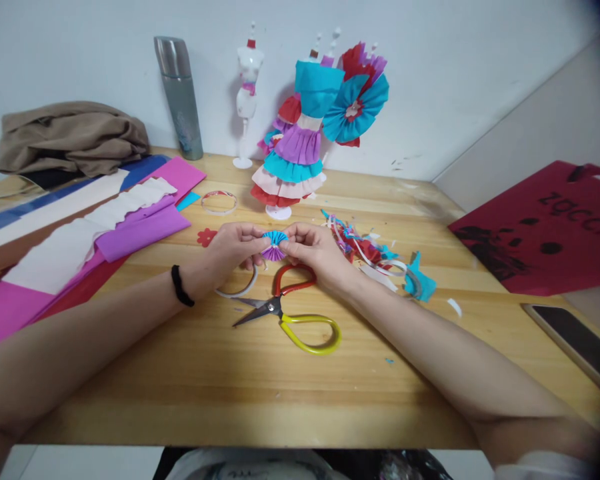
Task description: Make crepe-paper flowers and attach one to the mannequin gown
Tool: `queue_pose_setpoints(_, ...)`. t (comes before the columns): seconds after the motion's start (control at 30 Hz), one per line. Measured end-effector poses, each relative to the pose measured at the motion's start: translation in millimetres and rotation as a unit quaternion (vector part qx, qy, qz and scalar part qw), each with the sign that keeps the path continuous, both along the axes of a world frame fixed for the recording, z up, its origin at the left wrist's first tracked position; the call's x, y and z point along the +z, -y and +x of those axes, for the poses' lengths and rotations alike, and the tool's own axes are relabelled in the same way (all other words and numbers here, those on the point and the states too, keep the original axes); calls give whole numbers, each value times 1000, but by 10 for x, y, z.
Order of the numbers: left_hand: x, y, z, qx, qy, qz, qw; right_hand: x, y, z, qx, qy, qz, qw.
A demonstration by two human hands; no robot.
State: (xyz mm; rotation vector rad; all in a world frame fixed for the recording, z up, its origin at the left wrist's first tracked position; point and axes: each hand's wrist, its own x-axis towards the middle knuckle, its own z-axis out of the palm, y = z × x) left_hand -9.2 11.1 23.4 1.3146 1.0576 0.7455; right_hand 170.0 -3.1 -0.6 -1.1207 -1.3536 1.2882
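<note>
Between my two hands is a small round pleated paper rosette (274, 247), blue on its upper half and purple on the lower. My left hand (237, 245) pinches its left edge. On the opposite edge, my right hand (310, 248) grips it with thumb and fingers. Scissors (275, 308) with one red and one yellow handle lie parted on the table just below the hands. Partly under my left hand rests a roll of white tape (245, 288). A red paper flower (207, 237) lies left of that hand.
Coloured crepe paper sheets (145, 230) cover the left side. A dress form in ruffled paper (295, 147), a bare mannequin (247, 93) and a flask (180, 100) stand at the back. Paper scraps (370, 250), a red bag (535, 227) and a phone (575, 340) are rightward.
</note>
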Motion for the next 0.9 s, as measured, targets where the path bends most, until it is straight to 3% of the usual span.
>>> queue_pose_setpoints(0.33, -81, -27, -22, -33, 8, 9, 999, 19, 19, -15, 4, -28, -16, 999)
queue_pose_setpoints(0.8, -50, -13, -33, -46, 4, 9, 999, 34, 34, -25, 1, -22, -13, 1000)
queue_pose_setpoints(0.9, -5, -42, -50, -20, 34, 14, 999, 19, 16, -10, -9, -29, 2, 1000)
